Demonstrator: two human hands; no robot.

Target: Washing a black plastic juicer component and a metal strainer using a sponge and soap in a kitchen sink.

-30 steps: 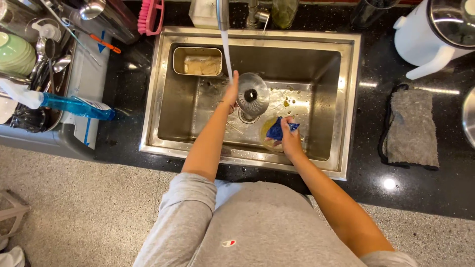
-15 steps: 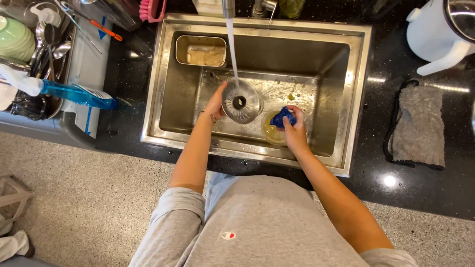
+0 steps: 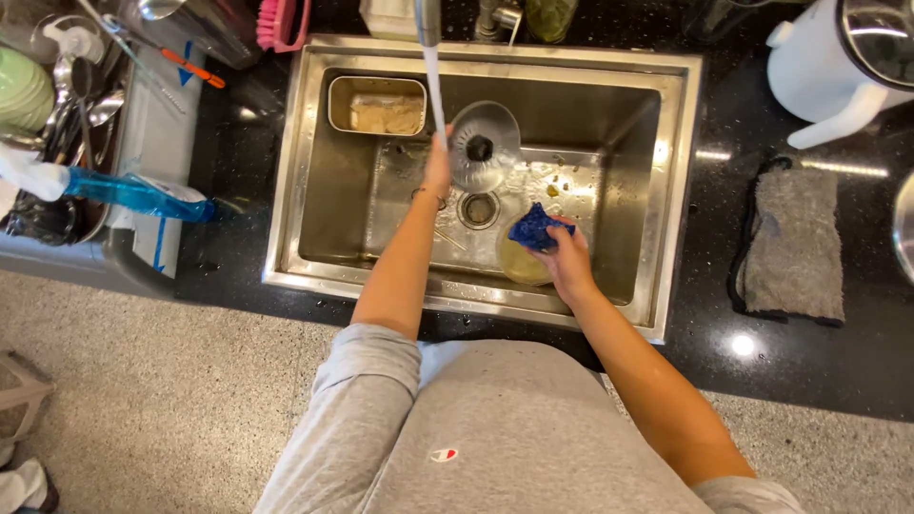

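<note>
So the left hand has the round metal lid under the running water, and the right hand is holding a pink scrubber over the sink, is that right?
Not quite. The head view shows the right hand holding a blue scrubber, not a pink one. The rest stands: the left hand holds the round metal lid by the running water over the sink.

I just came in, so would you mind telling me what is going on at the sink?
A person is washing up. The left hand holds a round metal lid beside the running water stream. The right hand grips a blue cloth over a yellowish bowl in the steel sink.
</note>
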